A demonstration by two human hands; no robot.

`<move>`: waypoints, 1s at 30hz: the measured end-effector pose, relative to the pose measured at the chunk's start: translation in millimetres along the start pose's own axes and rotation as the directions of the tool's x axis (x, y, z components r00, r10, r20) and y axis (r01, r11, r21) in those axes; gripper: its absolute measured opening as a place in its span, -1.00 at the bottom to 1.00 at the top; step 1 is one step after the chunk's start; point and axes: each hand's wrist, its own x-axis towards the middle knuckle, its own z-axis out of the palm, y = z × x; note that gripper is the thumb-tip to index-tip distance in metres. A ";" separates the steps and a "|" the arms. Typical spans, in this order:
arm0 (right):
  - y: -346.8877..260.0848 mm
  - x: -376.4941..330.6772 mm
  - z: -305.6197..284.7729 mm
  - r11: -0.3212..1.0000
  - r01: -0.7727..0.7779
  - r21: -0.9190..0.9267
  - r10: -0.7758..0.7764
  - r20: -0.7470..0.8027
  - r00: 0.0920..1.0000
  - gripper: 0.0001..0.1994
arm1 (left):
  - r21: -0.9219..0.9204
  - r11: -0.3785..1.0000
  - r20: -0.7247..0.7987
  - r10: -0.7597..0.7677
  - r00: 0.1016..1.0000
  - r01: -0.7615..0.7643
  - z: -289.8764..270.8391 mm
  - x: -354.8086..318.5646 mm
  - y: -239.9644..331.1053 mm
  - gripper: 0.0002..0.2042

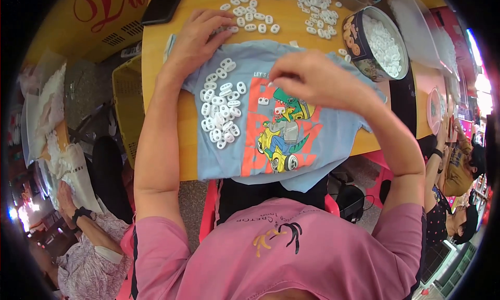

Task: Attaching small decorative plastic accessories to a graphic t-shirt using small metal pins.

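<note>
A light blue T-shirt with a cartoon dinosaur print lies spread before me on the yellow table. On its left half sits a loose heap of small white oval plastic pieces with two holes. My left hand rests at the shirt's far left edge, fingers stretched out and apart, tips touching loose white pieces on the table. Above the print, my right hand is closed in a pinch. Something small and white shows at its fingertips, too blurred to make out. Two small white parts lie on the print below it.
A round tin full of small white parts stands at the far right. More white pieces are scattered along the table's far side. A black phone-like slab lies at the far left corner. Other people sit at both sides.
</note>
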 end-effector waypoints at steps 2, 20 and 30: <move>-5.6 -6.4 19.9 0.998 0.042 -0.046 -0.046 -0.097 0.994 -0.83 | 0.008 1.000 -0.006 0.013 1.000 -0.013 -0.4 0.0 0.1 -0.82; 98.6 40.4 -27.8 0.944 -0.141 -0.298 -0.045 -0.539 0.841 -0.81 | -0.022 0.997 0.077 -0.071 0.995 0.073 -10.0 1.3 11.3 -0.80; 123.1 104.4 -33.3 0.859 -0.276 -0.432 -0.019 -0.565 0.825 -0.84 | -0.045 0.997 0.029 -0.064 0.998 0.065 -8.0 -0.1 10.8 -0.81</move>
